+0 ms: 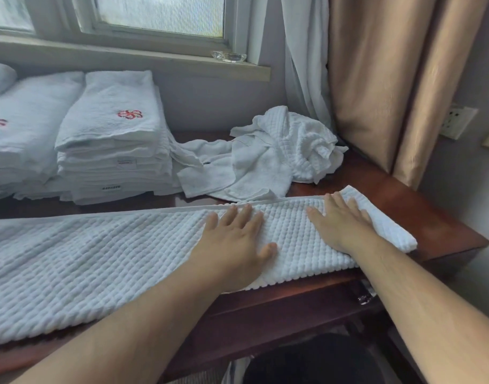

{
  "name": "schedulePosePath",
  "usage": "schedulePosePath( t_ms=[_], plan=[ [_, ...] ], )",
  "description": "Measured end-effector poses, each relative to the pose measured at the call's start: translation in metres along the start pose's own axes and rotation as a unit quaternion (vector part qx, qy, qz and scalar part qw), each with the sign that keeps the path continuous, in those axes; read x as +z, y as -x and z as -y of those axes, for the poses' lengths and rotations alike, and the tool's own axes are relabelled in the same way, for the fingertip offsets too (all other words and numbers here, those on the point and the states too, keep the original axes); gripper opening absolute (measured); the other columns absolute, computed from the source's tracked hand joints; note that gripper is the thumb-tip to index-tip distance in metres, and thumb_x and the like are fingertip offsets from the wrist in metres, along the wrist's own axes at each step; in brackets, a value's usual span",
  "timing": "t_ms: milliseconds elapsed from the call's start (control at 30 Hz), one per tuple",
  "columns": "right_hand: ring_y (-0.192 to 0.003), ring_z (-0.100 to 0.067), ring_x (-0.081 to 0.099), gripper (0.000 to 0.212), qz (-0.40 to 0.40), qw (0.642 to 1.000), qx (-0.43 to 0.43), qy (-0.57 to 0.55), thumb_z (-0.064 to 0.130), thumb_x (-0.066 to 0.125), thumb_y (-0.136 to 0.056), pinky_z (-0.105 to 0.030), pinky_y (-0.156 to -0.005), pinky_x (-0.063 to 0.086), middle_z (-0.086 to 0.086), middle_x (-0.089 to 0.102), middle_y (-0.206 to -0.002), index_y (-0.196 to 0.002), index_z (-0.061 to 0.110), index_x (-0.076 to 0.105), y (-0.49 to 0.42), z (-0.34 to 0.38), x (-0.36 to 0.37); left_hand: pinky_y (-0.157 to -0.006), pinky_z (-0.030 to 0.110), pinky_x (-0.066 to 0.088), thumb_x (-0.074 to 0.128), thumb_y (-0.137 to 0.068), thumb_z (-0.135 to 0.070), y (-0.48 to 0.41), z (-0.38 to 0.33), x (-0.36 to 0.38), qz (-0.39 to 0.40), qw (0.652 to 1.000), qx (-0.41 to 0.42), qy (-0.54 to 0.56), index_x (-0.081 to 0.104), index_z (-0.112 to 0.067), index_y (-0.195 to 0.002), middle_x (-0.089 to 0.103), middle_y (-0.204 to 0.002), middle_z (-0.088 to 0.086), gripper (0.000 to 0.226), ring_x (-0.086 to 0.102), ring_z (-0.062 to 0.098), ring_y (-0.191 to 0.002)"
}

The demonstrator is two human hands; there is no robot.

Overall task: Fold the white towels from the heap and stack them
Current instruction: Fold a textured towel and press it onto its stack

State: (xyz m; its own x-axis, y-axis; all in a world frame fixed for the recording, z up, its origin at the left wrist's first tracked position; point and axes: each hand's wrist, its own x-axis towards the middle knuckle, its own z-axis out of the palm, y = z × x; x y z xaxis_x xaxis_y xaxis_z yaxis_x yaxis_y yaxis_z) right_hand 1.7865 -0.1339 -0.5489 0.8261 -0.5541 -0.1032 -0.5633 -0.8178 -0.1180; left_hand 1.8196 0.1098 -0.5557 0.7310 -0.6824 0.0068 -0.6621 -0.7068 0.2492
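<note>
A long white waffle-textured towel (99, 261) lies folded lengthwise across the front of the dark wooden table (404, 195). My left hand (235, 239) rests flat on it near the middle, fingers straight. My right hand (340, 223) presses flat on its right end, fingers spread. Behind them sits the heap of crumpled white towels (268, 159). At the back left stands a stack of folded white towels (110, 145) with a red embroidered flower on top; a second folded stack (21, 128) is further left.
A window sill with a glass ashtray (228, 56) runs along the back. White and beige curtains (376, 79) hang at the right, touching the table's far corner. A wall socket (456, 121) is at the right. A dark chair seat (321, 358) sits below the table edge.
</note>
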Motion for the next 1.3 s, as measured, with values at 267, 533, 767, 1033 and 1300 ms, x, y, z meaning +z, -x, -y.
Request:
schedulePosePath(
  t_ms=[267, 533, 767, 1033, 1300],
  plan=[
    [-0.156, -0.032, -0.002, 0.084, 0.002, 0.999, -0.029, -0.022, 0.069, 0.013, -0.096, -0.053, -0.125, 0.002, -0.006, 0.002, -0.17, -0.162, 0.017, 0.012, 0.025, 0.039, 0.005, -0.125, 0.043, 0.001, 0.031, -0.099, -0.063, 0.019, 0.041, -0.022, -0.018, 1.0, -0.01, -0.009, 0.017, -0.039, -0.158, 0.005, -0.168, -0.01, 0.065, -0.003, 0.013, -0.154],
    [-0.156, -0.031, 0.002, 0.08, 0.011, 0.996, -0.089, -0.01, 0.064, 0.017, -0.1, -0.052, -0.125, 0.006, -0.012, 0.007, -0.169, -0.161, 0.012, 0.017, 0.062, 0.083, 0.004, -0.119, 0.026, -0.007, 0.011, -0.091, -0.073, 0.073, 0.101, -0.033, -0.021, 0.996, -0.081, -0.013, 0.004, -0.042, -0.158, -0.007, -0.163, -0.021, 0.074, -0.008, -0.003, -0.149],
    [-0.155, -0.026, 0.008, 0.064, 0.018, 0.946, -0.324, -0.011, 0.051, 0.023, -0.105, -0.046, -0.126, 0.011, -0.009, 0.015, -0.168, -0.158, 0.015, 0.027, 0.114, 0.177, 0.026, -0.125, 0.04, 0.011, 0.029, -0.104, -0.052, 0.103, 0.141, -0.046, -0.093, 0.978, -0.188, 0.018, 0.028, -0.033, -0.156, 0.021, -0.164, -0.013, 0.056, 0.012, 0.009, -0.152],
    [-0.156, -0.023, 0.01, 0.053, 0.1, 0.845, -0.525, -0.011, 0.054, 0.029, -0.105, -0.041, -0.126, 0.012, -0.003, 0.022, -0.167, -0.147, 0.024, 0.043, 0.121, 0.289, 0.025, -0.124, 0.047, 0.003, 0.022, -0.099, -0.063, 0.197, 0.235, -0.062, -0.074, 0.927, -0.367, -0.02, 0.016, -0.038, -0.158, 0.005, -0.167, -0.016, 0.065, 0.002, 0.011, -0.154],
    [-0.154, -0.009, -0.015, 0.064, 0.081, 0.8, -0.594, 0.025, 0.063, 0.014, -0.102, -0.036, -0.124, -0.011, 0.01, -0.011, -0.168, -0.16, 0.04, 0.001, 0.122, 0.337, 0.058, -0.119, 0.052, 0.019, 0.018, -0.1, -0.058, 0.224, 0.278, -0.074, -0.088, 0.839, -0.537, 0.025, 0.011, -0.036, -0.159, 0.012, -0.167, 0.007, 0.063, 0.019, 0.034, -0.149]
  ],
)
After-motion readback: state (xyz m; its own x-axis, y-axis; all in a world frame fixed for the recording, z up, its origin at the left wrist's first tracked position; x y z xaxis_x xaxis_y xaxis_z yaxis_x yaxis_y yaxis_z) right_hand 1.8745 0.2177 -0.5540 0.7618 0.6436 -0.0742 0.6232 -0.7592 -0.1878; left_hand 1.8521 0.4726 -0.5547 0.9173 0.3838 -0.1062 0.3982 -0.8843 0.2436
